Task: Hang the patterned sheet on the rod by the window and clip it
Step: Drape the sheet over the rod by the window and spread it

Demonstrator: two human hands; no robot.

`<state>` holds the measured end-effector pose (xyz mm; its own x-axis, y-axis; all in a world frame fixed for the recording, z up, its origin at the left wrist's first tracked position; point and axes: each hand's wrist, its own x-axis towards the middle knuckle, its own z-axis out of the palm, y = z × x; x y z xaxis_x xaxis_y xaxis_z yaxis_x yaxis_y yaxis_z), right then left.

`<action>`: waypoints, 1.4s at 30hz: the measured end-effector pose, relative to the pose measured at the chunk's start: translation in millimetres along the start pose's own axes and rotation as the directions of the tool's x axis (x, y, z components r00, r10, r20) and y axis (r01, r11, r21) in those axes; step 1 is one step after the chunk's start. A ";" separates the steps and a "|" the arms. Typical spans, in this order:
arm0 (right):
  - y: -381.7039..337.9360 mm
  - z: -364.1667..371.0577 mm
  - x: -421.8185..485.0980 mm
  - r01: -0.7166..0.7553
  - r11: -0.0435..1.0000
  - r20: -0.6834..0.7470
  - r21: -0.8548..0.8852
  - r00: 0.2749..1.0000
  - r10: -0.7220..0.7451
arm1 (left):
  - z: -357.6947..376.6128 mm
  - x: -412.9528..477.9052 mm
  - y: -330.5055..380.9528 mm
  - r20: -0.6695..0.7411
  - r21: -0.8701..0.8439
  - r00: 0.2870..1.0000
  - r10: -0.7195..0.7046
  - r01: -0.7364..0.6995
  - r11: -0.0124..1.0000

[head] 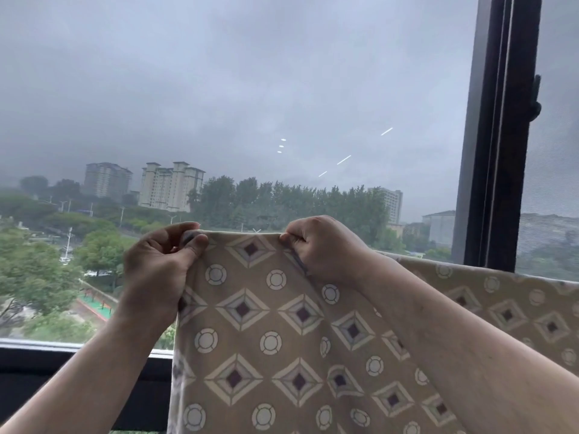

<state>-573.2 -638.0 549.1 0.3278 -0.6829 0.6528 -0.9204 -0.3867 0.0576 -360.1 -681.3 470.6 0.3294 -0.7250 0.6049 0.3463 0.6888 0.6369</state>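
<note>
Patterned sheet (pixel 269 324) held up before the window pane (pixel 238 89), seen from the head camera. The beige sheet, printed with diamonds and rings, is draped from a straight top fold that runs between the two hands and on toward the right, past the dark window frame (pixel 498 136). The rod itself is not seen; it is presumably hidden under that fold. The left corner of the top edge is pinched between thumb and curled fingers of the left hand (pixel 163 261). A little further right, the edge is gripped by the right hand (pixel 322 249), whose fingers are curled over and behind the fold. The cloth between the hands is pulled fairly flat; below the right forearm it falls in slanting folds. No clip is visible in either hand or on the sheet.

Risks, as judged from this arrangement:
- The sheet appears unclipped, so if one hand is released to fetch a clip, the free left end could be dragged off by the weight of the hanging cloth.
- An uneven overhang, front against back, could let the whole sheet slide off.
- The bunched folds at right could be trapped if clipping is done before smoothing.
</note>
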 end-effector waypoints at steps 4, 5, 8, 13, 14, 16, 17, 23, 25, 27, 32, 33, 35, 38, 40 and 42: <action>-6.7 -0.9 3.0 0.025 1.000 -0.038 -0.007 0.999 -0.026 | -1.0 5.1 2.7 -0.035 -0.021 0.999 0.027 -0.028 0.999; -8.2 -0.6 3.7 0.028 1.000 -0.041 -0.008 0.999 -0.028 | -1.6 7.2 3.7 -0.046 -0.020 0.998 0.037 -0.038 0.999; -11.2 -1.5 3.5 0.025 1.000 -0.018 -0.006 1.000 -0.025 | -1.5 13.2 2.8 -0.057 0.003 0.996 0.065 -0.065 0.998; 9.2 -18.6 -18.8 -0.069 0.997 0.082 -0.037 0.994 0.072 | 9.2 18.7 -1.0 -0.038 0.014 0.997 0.070 -0.070 0.997; 20.0 -24.8 -26.5 -0.099 0.994 0.092 -0.044 0.990 0.103 | 11.4 20.7 -0.9 -0.028 0.015 0.997 0.073 -0.073 0.997; 46.5 -40.1 -44.4 -0.173 0.984 0.115 -0.029 0.978 0.175 | 14.9 24.8 0.3 -0.004 0.011 0.997 0.083 -0.083 0.997; 60.6 -49.0 -54.7 -0.212 0.977 0.130 -0.024 0.968 0.213 | 16.2 26.5 0.6 0.002 0.007 0.996 0.087 -0.087 0.996; 103.1 -65.8 -87.6 -0.302 0.942 -0.064 0.149 0.947 0.314 | 22.1 31.8 -7.5 0.025 -0.004 0.997 0.073 -0.073 0.997; 106.4 -60.4 -81.4 -0.269 0.948 -0.197 0.169 0.933 0.300 | 23.4 33.1 -5.3 0.030 -0.023 0.998 0.051 -0.050 0.998; 108.5 -60.9 -72.9 -0.229 0.959 -0.323 0.169 0.906 0.274 | 26.2 34.9 -0.7 0.037 -0.038 0.998 0.058 -0.057 0.998; 101.5 -76.0 -50.7 -0.178 0.974 -0.480 0.143 0.848 0.226 | 28.5 40.3 11.4 0.068 -0.068 0.992 0.102 -0.097 0.993; 98.5 -79.4 -46.6 -0.172 0.976 -0.490 0.137 0.844 0.218 | 27.5 42.0 12.3 0.069 -0.082 0.991 0.111 -0.105 0.991; 93.8 -86.0 -38.3 -0.162 0.976 -0.512 0.142 0.832 0.213 | 24.2 44.7 12.6 0.071 -0.086 0.988 0.135 -0.128 0.988; 85.9 -91.8 -24.0 -0.132 0.981 -0.543 0.144 0.818 0.190 | 21.4 48.2 16.7 0.060 -0.076 0.987 0.150 -0.146 0.986; 81.7 -91.2 -15.5 -0.117 0.985 -0.544 0.127 0.822 0.168 | 21.0 51.5 17.8 0.037 -0.062 0.988 0.148 -0.145 0.987; 79.4 -87.2 -12.4 -0.114 0.983 -0.510 0.142 0.843 0.171 | 19.2 53.2 18.4 0.023 -0.053 0.990 0.137 -0.136 0.989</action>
<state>-668.9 -606.2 611.4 0.0101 -0.3259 0.9453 -0.9123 -0.3902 -0.1247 -353.1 -707.2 523.6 0.3534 -0.6233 0.6975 0.3439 0.7800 0.5228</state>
